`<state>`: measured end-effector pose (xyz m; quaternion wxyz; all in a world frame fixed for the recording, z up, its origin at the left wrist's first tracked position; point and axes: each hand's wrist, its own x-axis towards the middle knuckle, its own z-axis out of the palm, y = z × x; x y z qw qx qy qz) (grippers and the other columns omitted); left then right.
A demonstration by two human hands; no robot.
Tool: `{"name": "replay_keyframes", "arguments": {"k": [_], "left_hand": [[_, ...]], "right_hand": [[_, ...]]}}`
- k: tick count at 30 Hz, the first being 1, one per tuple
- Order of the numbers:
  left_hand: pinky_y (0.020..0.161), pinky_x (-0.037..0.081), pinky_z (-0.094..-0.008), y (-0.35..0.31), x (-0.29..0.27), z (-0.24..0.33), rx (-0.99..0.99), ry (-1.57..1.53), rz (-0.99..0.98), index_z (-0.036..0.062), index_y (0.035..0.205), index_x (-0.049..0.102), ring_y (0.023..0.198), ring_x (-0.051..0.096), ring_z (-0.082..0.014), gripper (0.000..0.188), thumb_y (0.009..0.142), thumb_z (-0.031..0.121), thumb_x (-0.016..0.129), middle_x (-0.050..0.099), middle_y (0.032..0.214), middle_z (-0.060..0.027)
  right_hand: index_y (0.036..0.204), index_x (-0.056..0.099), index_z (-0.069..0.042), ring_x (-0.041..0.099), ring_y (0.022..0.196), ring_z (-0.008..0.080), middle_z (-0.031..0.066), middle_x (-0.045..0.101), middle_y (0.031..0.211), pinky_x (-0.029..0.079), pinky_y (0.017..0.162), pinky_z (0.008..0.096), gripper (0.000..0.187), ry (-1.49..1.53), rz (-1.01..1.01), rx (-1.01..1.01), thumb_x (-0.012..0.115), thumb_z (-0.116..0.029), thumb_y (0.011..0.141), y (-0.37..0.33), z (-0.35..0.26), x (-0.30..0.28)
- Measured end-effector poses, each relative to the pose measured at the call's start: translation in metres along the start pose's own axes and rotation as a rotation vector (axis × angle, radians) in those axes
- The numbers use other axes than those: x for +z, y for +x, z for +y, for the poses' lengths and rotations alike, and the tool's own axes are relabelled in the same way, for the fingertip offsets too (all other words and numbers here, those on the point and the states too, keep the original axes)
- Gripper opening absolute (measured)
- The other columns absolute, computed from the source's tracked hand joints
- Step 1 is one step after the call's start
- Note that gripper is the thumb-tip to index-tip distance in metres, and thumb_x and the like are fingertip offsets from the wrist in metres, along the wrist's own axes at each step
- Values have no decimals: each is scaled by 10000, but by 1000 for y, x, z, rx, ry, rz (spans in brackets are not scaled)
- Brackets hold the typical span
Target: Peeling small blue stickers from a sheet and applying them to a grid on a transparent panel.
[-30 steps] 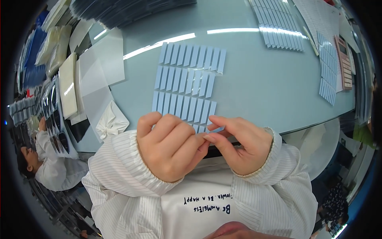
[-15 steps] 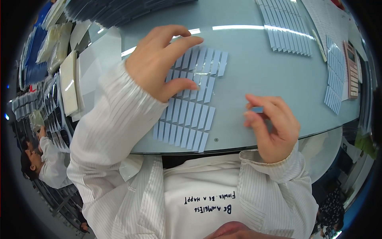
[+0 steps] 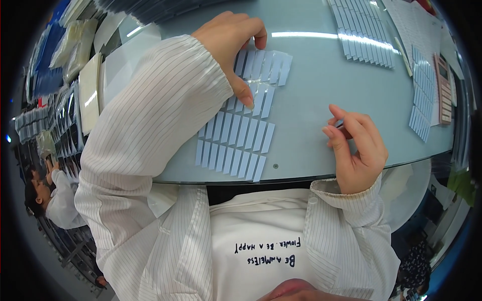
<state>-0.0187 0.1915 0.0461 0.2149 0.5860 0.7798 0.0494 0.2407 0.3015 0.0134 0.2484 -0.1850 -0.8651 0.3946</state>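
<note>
Rows of small pale blue strips (image 3: 236, 131) lie slanted side by side on the glass-topped table (image 3: 306, 145). My left hand (image 3: 226, 42) reaches over the far rows, fingers bent down and the thumb spread away from them. The thumb tip rests on or just above strips in the second row from the far side; I cannot tell if it touches. Nothing shows between those fingers. To the right of the rows, my right hand (image 3: 359, 150) hovers with fingers curled toward the thumb. A small dark bluish bit shows among them, too hidden to name.
More overlapping strips (image 3: 362, 35) lie at the far right, with another group (image 3: 422, 95) beside a pink calculator (image 3: 443, 90). A dark stack (image 3: 160, 7) stands at the far left. Bagged items (image 3: 80, 45) and a cream pad (image 3: 90, 93) sit left. A co-worker (image 3: 55, 200) is at the left edge.
My left hand has moved farther away over the strips, its fingers bending down more. My right hand has shifted right and slightly away from me, still curled. The strip rows look the same.
</note>
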Motion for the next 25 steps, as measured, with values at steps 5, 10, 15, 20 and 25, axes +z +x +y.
{"name": "replay_keyframes", "arguments": {"k": [5, 10, 15, 20, 25], "left_hand": [[726, 498, -294, -11, -22, -1, 45, -153, 184, 57, 1012, 615, 844, 584, -156, 409, 680, 77, 853, 620, 859, -56], [678, 494, -230, -51, -27, 2, -181, -851, 446, 68, 1053, 585, 749, 614, -128, 200, 885, 20, 682, 667, 880, -71], [698, 491, -196, -116, 9, 5, -281, -1037, 517, 85, 1405, 437, 785, 612, -85, 635, 830, -62, 662, 545, 996, -52], [698, 527, -209, -152, 53, 35, -451, -1076, 437, 37, 1493, 314, 763, 662, -110, 680, 878, -125, 554, 515, 995, -82], [715, 558, -232, -162, 66, 40, -457, -1122, 569, 26, 1489, 314, 817, 699, -171, 646, 898, -113, 532, 542, 974, -108]], "right_hand": [[1047, 699, 20, 632, 666, 130, 100, 667, 839, 505, 584, 227, 285, 15, 40, 42, 774, 33, 772, 1, -8, 2], [1022, 675, 48, 626, 682, 125, 112, 675, 891, 508, 578, 234, 238, 91, 100, 23, 730, 95, 795, -6, -2, 0], [1016, 673, 60, 616, 661, 135, 119, 673, 881, 496, 584, 230, 246, 46, 53, -75, 727, 114, 782, -2, -3, -10], [943, 712, 25, 615, 648, 137, 103, 690, 842, 490, 574, 228, 236, -6, 47, -132, 815, 15, 731, 12, -11, -14], [948, 719, 24, 613, 653, 137, 100, 694, 855, 487, 571, 222, 233, -54, -14, -213, 813, 19, 734, 19, -18, -7]]}}
